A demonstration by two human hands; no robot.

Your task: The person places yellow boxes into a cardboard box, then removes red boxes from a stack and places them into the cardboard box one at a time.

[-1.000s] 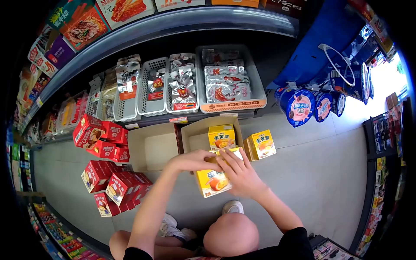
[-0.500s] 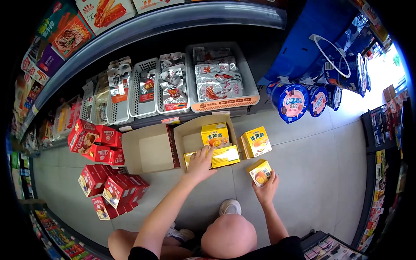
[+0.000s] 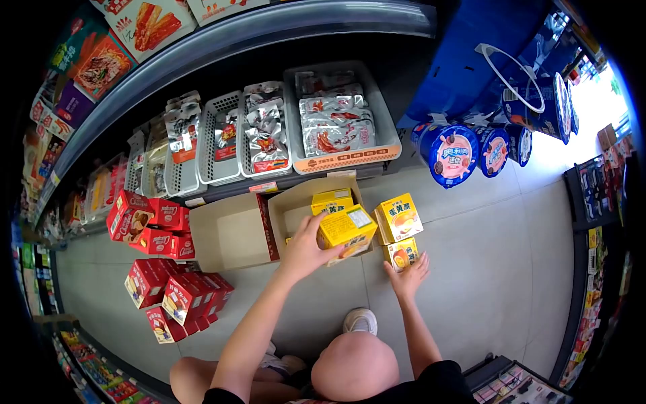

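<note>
My left hand (image 3: 303,248) grips a yellow snack box (image 3: 347,229), tilted and raised over the front of an open cardboard carton (image 3: 288,205). Behind it another yellow box (image 3: 332,200) stands inside that carton; the held box hides much of the inside. At the right, my right hand (image 3: 409,277) has its fingers spread against the near side of a small yellow box (image 3: 402,252) on the floor. Just beyond that one, a further yellow box (image 3: 398,219) stands upright beside the carton.
A second open carton (image 3: 229,229) adjoins the first on its left. Red boxes (image 3: 149,225) and more red boxes (image 3: 188,296) are stacked on the floor at left. Baskets of silver packets (image 3: 340,131) line the low shelf behind. Blue tubs (image 3: 452,156) stand at the right.
My left hand has lifted a yellow box from the carton's front and tilted it. My right hand has set its box down against the upright one and its fingers have spread.
</note>
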